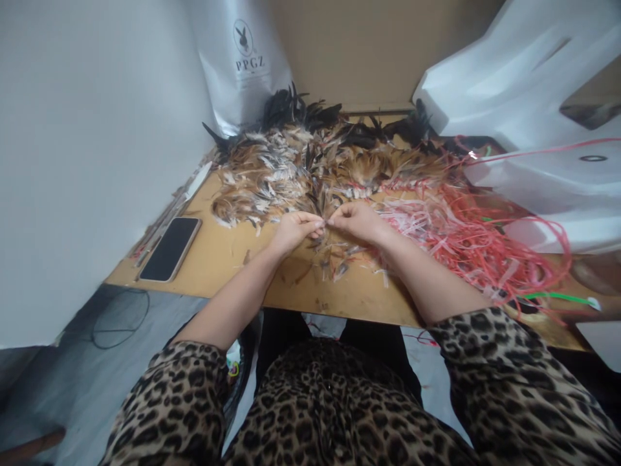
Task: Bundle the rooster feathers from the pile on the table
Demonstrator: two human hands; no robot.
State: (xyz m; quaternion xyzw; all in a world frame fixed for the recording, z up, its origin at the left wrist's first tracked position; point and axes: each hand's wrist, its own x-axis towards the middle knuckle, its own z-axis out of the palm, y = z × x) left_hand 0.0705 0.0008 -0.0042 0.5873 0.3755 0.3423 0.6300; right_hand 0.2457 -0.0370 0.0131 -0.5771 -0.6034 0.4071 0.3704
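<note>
My left hand (297,231) and my right hand (358,220) almost meet above the near part of the table, both closed in a pinch. Between the fingertips is what looks like the quill end of a brown feather (320,199); its exact outline blends with the feathers behind. Just beyond my hands spreads a big heap of brown, white and black feathers (272,165). Small loose feathers (334,259) are scattered below my hands. Beside my right forearm lies a tangled pile of red and whitish plastic strips (466,236).
A phone (171,249) lies face up at the left of the wooden table (301,294). A silvery bag (247,84) stands behind the feathers on the left. White plastic (524,90) rises at the back right. A green strip (557,296) lies near the right edge.
</note>
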